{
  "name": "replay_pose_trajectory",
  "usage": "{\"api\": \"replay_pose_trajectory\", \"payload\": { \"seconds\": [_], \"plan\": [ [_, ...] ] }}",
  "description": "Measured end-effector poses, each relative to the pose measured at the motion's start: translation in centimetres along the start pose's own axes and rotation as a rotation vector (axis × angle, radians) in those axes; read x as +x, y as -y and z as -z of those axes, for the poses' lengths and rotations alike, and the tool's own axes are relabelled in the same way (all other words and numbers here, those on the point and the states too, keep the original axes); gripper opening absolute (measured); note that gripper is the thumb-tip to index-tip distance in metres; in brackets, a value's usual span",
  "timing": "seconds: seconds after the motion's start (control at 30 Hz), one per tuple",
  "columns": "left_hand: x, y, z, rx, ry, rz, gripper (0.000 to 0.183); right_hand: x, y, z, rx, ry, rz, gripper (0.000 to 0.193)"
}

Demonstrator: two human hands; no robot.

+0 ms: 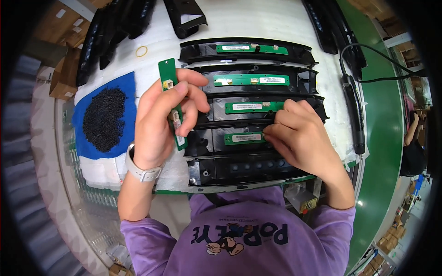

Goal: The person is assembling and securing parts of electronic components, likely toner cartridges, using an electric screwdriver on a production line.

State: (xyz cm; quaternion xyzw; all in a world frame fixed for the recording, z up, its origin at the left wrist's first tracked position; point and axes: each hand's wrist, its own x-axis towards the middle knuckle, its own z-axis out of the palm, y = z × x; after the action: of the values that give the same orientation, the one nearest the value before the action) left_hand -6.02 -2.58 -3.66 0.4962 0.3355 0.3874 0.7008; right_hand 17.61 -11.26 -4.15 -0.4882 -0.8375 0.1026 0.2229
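Observation:
My left hand (161, 115) is closed around a narrow green circuit board (167, 71), held upright between thumb and fingers; it has small white connectors. My right hand (297, 133) pinches at the right end of another green circuit board (244, 138), which lies in the fourth black plastic housing (209, 142) from the far side. The right fingers hide that end of it. Three more housings beyond, such as the farthest housing (198, 51), each carry a green board with a white label. The nearest housing (230, 171) has no board in it.
On the left, many small black screws or similar bits (105, 119) are heaped on a blue cloth (126, 87). A yellow ring (141, 51) lies beyond. More black housings (184, 18) stand at the far side. A corded black electric screwdriver (354, 115) rests along the right edge.

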Motion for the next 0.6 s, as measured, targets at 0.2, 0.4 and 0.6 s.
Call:
{"api": "replay_pose_trajectory", "payload": {
  "seconds": [0.2,0.4,0.6],
  "plan": [
    [0.3,0.9,0.9,-0.332,0.140,-0.016,0.034,1.9,0.7,1.2,-0.081,0.018,0.096,0.013],
    [0.2,1.0,-0.6,-0.546,0.090,-0.040,0.035,7.4,3.0,-2.2,0.035,-0.395,0.361,0.014],
    [-0.6,0.4,1.2,-0.744,0.252,0.177,0.040,9.7,3.3,-2.0,-0.118,-0.329,0.569,0.007]
  ]
}}
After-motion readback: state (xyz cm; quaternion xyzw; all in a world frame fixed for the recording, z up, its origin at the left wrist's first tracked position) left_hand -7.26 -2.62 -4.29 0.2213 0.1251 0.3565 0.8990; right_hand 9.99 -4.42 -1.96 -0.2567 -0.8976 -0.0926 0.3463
